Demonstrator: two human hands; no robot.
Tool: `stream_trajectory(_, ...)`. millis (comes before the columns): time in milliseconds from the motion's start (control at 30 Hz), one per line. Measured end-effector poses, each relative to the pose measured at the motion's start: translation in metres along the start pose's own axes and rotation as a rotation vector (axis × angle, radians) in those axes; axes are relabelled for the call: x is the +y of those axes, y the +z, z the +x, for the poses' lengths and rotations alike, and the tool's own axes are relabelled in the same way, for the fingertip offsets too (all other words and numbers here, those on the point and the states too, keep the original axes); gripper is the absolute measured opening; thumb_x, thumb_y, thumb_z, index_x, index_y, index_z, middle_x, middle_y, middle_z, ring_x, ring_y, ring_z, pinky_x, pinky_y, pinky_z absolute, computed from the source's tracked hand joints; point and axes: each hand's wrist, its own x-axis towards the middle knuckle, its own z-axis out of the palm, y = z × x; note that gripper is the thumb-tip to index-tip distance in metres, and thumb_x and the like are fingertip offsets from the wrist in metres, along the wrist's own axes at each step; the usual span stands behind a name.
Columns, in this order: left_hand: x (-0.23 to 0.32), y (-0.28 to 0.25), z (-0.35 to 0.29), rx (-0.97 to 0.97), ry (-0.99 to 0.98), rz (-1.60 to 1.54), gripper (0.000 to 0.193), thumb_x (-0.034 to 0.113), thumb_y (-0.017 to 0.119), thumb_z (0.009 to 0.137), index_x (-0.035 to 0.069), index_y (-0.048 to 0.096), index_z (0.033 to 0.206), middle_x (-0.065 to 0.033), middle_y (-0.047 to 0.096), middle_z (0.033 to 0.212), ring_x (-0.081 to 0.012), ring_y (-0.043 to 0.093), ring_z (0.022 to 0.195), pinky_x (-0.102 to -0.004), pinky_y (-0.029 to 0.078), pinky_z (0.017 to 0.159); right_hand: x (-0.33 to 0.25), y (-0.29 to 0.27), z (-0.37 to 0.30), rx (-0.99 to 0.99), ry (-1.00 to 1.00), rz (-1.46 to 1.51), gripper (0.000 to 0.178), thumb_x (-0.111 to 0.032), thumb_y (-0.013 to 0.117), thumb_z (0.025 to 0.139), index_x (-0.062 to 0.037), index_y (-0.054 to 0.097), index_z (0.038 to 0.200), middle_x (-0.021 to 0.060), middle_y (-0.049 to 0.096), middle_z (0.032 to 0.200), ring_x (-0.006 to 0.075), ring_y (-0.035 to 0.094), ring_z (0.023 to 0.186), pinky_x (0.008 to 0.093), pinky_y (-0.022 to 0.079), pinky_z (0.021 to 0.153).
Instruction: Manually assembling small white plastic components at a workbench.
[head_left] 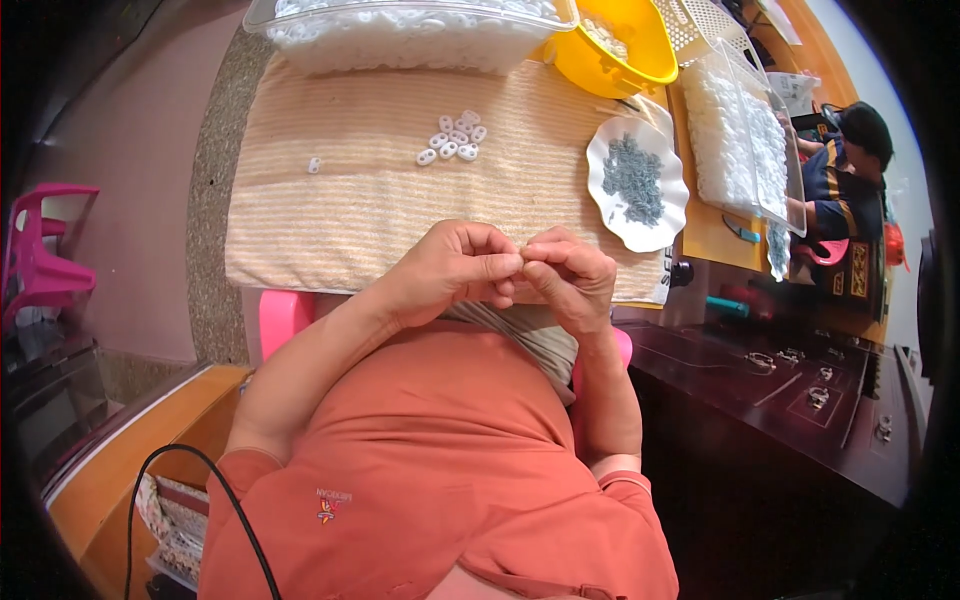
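Note:
My left hand (455, 268) and my right hand (570, 272) meet fingertip to fingertip just above the near edge of a striped beige towel (340, 190). Both have their fingers pinched together on a tiny part that is hidden between them. A small heap of white plastic rings (455, 138) lies on the towel farther out, and one lone white ring (314, 165) rests to its left. A white scalloped dish (640, 185) with small grey parts sits to the right of my hands.
A clear tub of white rings (410, 30) stands at the towel's far edge beside a yellow bowl (610, 45). Another clear tray of white parts (745, 130) lies right. A seated person (845, 175) works at the far right. A pink chair (40, 250) stands left.

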Motion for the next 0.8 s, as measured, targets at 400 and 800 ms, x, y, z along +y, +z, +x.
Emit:
stream_trajectory(400,0.006,0.010,-0.003,0.142,0.013,0.008,0.013,0.013,0.066,0.091,0.002,0.067,0.099,-0.0026,0.066,0.085,-0.0081,0.063,0.073,-0.0241,0.057,0.067,0.006,0.006,-0.005,0.131,0.174,0.120,0.008,0.004,0.062,0.089,0.0055,0.062,0.097,0.0085,0.062,0.093,0.0121,0.063,0.081,0.0230,0.052,0.072)
stream_trajectory(800,0.001,0.007,-0.002,0.189,0.015,0.010,0.018,0.009,0.068,0.089,0.002,0.065,0.105,-0.0044,0.067,0.090,-0.0097,0.065,0.076,-0.0247,0.058,0.069,0.013,0.006,-0.003,0.123,0.159,0.158,0.006,0.002,0.061,0.091,0.0042,0.061,0.096,0.0066,0.062,0.091,0.0103,0.062,0.079,0.0220,0.050,0.070)
